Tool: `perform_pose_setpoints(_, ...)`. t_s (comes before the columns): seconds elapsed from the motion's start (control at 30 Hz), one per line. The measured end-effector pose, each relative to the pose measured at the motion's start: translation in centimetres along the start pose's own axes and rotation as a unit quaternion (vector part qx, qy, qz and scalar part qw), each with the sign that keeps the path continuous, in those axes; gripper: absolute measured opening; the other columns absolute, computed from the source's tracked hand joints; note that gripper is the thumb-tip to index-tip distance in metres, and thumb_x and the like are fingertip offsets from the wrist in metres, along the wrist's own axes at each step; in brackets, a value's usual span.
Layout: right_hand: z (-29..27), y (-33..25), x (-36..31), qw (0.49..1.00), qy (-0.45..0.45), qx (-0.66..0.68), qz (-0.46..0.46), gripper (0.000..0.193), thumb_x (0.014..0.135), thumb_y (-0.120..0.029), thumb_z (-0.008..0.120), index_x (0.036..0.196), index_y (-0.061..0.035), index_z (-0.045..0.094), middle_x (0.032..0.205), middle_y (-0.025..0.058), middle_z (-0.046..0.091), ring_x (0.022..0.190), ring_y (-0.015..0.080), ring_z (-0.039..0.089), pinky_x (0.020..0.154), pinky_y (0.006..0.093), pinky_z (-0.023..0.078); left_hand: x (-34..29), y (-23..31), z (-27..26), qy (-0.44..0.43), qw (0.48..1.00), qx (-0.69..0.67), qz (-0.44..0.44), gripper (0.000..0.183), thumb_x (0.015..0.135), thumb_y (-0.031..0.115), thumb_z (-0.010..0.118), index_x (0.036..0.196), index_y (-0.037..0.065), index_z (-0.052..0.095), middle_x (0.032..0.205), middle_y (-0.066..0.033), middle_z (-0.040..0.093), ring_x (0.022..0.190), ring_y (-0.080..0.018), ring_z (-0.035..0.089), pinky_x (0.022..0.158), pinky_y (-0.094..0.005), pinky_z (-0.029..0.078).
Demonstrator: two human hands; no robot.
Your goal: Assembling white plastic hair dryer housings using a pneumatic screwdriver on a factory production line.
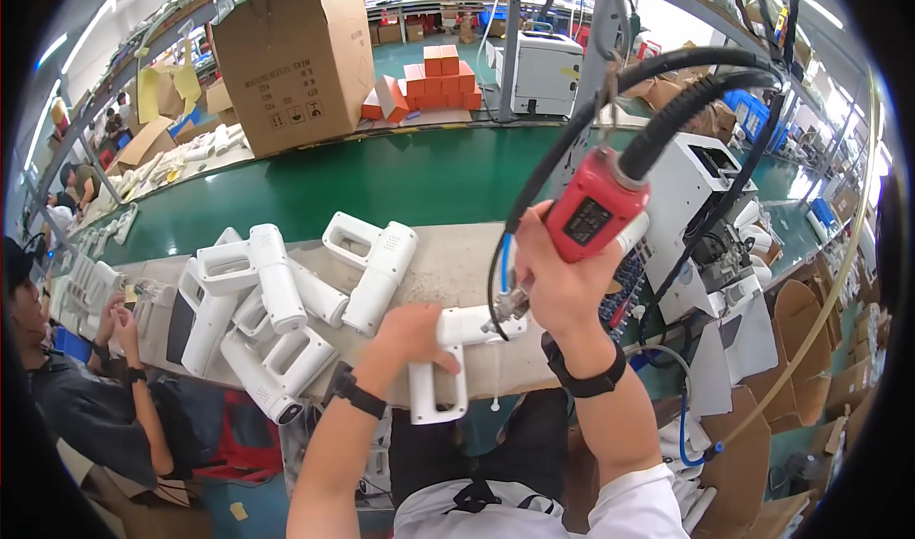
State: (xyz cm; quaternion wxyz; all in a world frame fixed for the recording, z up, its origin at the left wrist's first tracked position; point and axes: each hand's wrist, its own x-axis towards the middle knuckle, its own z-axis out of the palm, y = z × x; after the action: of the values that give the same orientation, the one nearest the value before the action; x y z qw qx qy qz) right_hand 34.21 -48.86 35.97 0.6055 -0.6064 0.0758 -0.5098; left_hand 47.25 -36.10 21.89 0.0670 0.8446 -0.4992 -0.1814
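red hand tool (615, 191) sits closest to the camera, tilted, with a thick black hose (662, 120) running out of its upper end. your right hand (572, 277) is wrapped around it, fingers clamped on the body, and its metal nozzle (510, 308) points down and to the left. the tip overlaps the white housing (469, 327) in front of you; whether it touches, you can't tell from this angle. that housing lies at the near edge of the bench (462, 263), its looped handle turned toward you and its barrel running crosswise. your left hand (410, 337) grips the barrel's left end, fingers bent over it and thumb on the near side, by the handle. you wear a dark band on each wrist.

to the left of your work, more white housings (276, 277) lie in a loose heap, several across one another. beyond the bench runs a green surface (410, 182), with a big cardboard box (286, 81) and a stack of orange boxes (438, 80) past it. at your far left a co-worker (100, 415) in a dark top holds both hands close together; what is between them is too small to tell.
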Motion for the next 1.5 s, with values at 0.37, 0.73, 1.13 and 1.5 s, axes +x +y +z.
perform_pose_setpoints(0.37, 4.0, 6.4, 0.7, 0.999, -0.043, -0.019, 0.004, 0.015, 0.087, -0.01, 0.065, 0.076, 0.0003, 0.061, 0.058, 0.0002, 0.055, 0.046, 0.0064, 0.049, 0.043, 0.0217, 0.037, 0.8, 0.8, 1.8, 0.055, 0.998, -0.008, 0.002, 0.097, 0.048, 0.063, 0.08, 0.115, -0.002, 0.056, 0.106, -0.0158, 0.062, 0.104, -0.031, 0.06, 0.088, -0.0397, 0.049)
perform_pose_setpoints(0.73, 4.2, 10.0, 0.0, 0.997, -0.062, -0.048, 0.027, 0.016, 0.086, -0.013, 0.068, 0.078, -0.0016, 0.06, 0.057, -0.002, 0.054, 0.049, 0.0054, 0.05, 0.045, 0.0234, 0.038, 0.8, 1.5, 0.8, 0.019, 0.999, -0.029, -0.026, 0.093, 0.047, 0.065, 0.078, 0.11, -0.002, 0.061, 0.111, -0.0176, 0.061, 0.1, -0.0328, 0.062, 0.085, -0.0386, 0.05)
perform_pose_setpoints(1.13, 1.9, 4.2, -0.9, 0.997, -0.059, -0.042, 0.023, 0.013, 0.086, -0.009, 0.066, 0.079, -0.0007, 0.06, 0.058, 0.0006, 0.055, 0.046, 0.0081, 0.051, 0.042, 0.0231, 0.038, 3.0, 0.3, 2.6, 0.079, 0.996, -0.031, -0.022, 0.087, 0.045, 0.063, 0.082, 0.102, 0.0, 0.06, 0.1, -0.0158, 0.064, 0.097, -0.0332, 0.063, 0.083, -0.0417, 0.051)
perform_pose_setpoints(1.5, 2.0, 6.7, -2.0, 0.993, -0.073, -0.071, 0.054, 0.012, 0.084, -0.011, 0.068, 0.081, -0.0017, 0.06, 0.058, -0.0003, 0.055, 0.047, 0.0077, 0.051, 0.044, 0.0233, 0.039, 0.8, -1.2, 5.9, 0.307, 0.944, -0.12, -0.016, 0.085, 0.051, 0.053, 0.086, 0.112, 0.001, 0.057, 0.1, -0.0142, 0.064, 0.099, -0.0306, 0.062, 0.085, -0.0397, 0.05)
